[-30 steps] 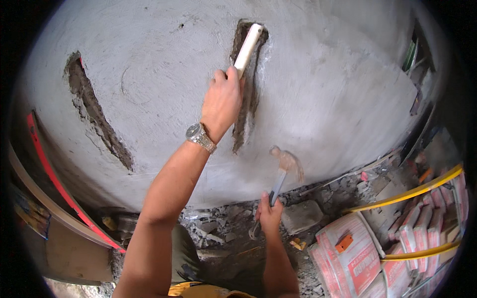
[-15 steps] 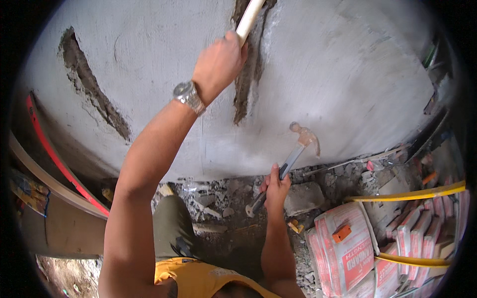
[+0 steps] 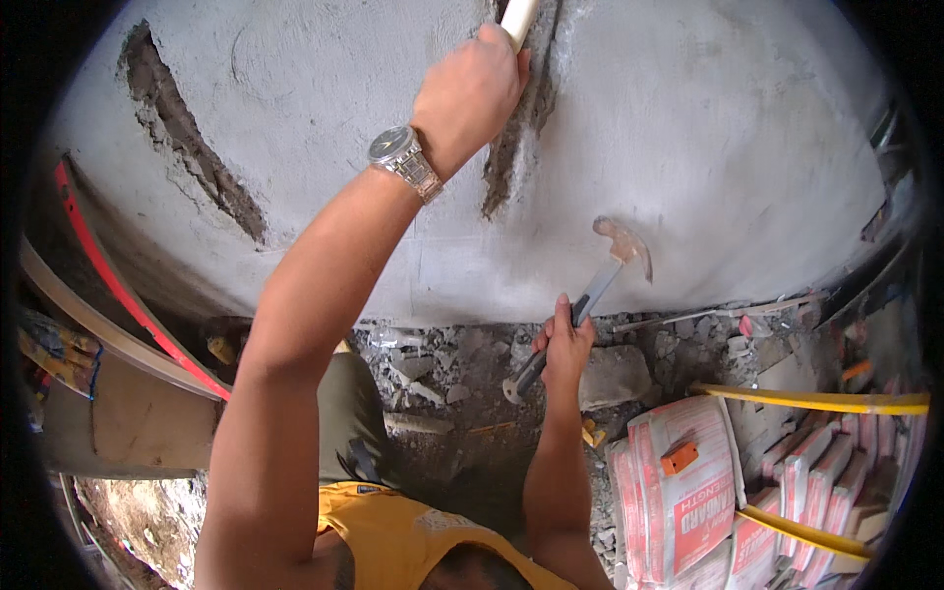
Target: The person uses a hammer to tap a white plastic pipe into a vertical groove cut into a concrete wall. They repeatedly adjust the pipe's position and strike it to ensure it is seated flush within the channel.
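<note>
Gripping, left hand [image 3: 470,96]: white bar [image 3: 520,20] is wrapped by curled fingers.
Gripping, right hand [image 3: 564,346]: hammer [image 3: 596,286] is clasped mid-handle.
White bar place: set at 1 o'clock from the left hand, near 12 from the right; left hand is nearer.
White bar axis: 1 to 7 o'clock, roughly along the wall slot [image 3: 499,180] behind; contact with it cannot be told.
Hammer place: held at 5 o'clock from the left hand, well apart from the white bar.
Hammer axis: 1 to 7; striking face turned toward 10, claw toward 5.
White bar look: pale, smooth, straight; upper end cut off by the view.
Hammer look: grey shaft, dark grip, brownish head.
</note>
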A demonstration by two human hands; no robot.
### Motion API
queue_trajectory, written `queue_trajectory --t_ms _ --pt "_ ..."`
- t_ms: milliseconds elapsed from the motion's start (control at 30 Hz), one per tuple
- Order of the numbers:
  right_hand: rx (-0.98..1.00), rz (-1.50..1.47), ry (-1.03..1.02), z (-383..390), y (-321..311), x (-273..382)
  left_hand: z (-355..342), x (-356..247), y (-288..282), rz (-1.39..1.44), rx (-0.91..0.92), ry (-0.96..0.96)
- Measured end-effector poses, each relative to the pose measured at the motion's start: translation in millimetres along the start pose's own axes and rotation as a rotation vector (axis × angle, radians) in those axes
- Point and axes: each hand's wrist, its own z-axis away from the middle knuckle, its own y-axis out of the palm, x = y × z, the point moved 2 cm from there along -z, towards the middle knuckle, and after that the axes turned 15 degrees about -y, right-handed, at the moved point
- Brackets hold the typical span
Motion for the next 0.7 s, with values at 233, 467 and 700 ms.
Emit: queue_trajectory --t_ms 233,467,700 --pt "0.042 0.068 0.005 -2.7 -1.3 -6.7 81.5 -20.2 30.0 0.263 0.199 -0.124" --pt "0.04 0.077 0.013 -7.3 -2.6 -14.0 90.4 -8.1 27.4 0.441 0.048 -0.217" --pt "0.033 0.084 0.044 -3.7 1.7 -17.8 42.9 -26.0 24.9 0.439 -0.094 -0.307"
